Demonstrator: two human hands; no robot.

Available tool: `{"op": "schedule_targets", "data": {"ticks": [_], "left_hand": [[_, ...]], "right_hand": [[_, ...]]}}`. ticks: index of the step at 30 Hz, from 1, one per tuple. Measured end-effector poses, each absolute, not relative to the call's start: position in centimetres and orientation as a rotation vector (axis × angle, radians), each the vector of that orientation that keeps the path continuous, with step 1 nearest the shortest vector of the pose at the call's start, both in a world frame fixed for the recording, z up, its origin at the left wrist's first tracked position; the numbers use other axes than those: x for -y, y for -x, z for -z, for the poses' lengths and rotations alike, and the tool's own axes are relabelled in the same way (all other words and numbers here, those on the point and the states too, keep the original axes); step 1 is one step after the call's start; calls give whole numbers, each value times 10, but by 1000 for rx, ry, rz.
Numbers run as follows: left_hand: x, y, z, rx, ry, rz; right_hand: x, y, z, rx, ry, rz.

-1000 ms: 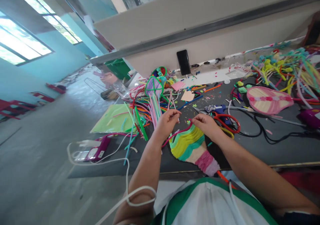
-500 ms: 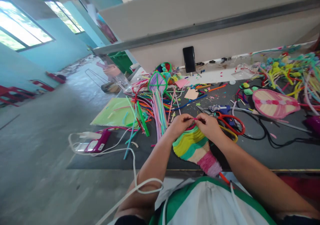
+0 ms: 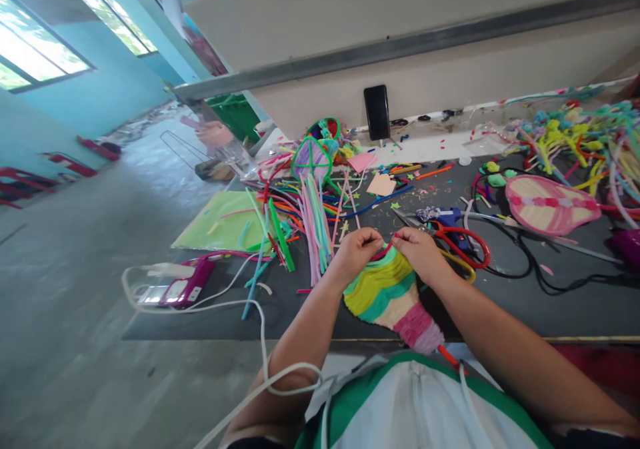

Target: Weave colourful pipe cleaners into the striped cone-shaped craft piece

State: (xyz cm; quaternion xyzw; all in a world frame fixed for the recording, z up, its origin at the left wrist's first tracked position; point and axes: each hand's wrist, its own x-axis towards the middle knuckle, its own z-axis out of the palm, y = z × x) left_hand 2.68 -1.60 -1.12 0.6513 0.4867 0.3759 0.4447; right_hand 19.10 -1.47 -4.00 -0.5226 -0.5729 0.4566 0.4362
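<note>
A paddle-shaped pipe-cleaner piece (image 3: 385,292), striped in yellow, teal, cream and pink, lies at the table's front edge with its narrow end toward me. Along its far edge runs a dark pink pipe cleaner (image 3: 384,254). My right hand (image 3: 417,249) is closed in a pinch on the pink strip's right end. At the far left edge of the piece, my left hand (image 3: 357,252) is closed with thumb and forefinger together; its fingertips partly hide what they grip. Orange-handled scissors (image 3: 463,244) lie just right of my right hand.
Loose pipe cleaners (image 3: 313,229) and a green sheet (image 3: 220,219) lie to the left. A white cable (image 3: 263,329) crosses near my left forearm from a purple power bank (image 3: 193,286). A blue glue gun (image 3: 450,222), a pink oval piece (image 3: 550,206) and a phone (image 3: 377,112) stand or lie beyond.
My hands have drawn slightly apart at the far edge of the striped piece, showing more of the pink strip between them. The view has shifted a little.
</note>
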Motion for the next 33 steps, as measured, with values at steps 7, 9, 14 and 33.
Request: {"op": "schedule_targets", "data": {"ticks": [7,9,14,33], "left_hand": [[19,-27,9,-1327,-1849,-979],[28,-27,7,-1431,-2036,-1073],[55,-29,6,-1564,-2390,-1078],[67,-42,18,-1572,-2613,-973]], "right_hand": [[16,-187,38,1310,1245,-1238],[17,-188,36,1286,1228,-1218],[18,-188,38,1244,1198,-1182],[26,-183,33,1206,1204,-1097]]}}
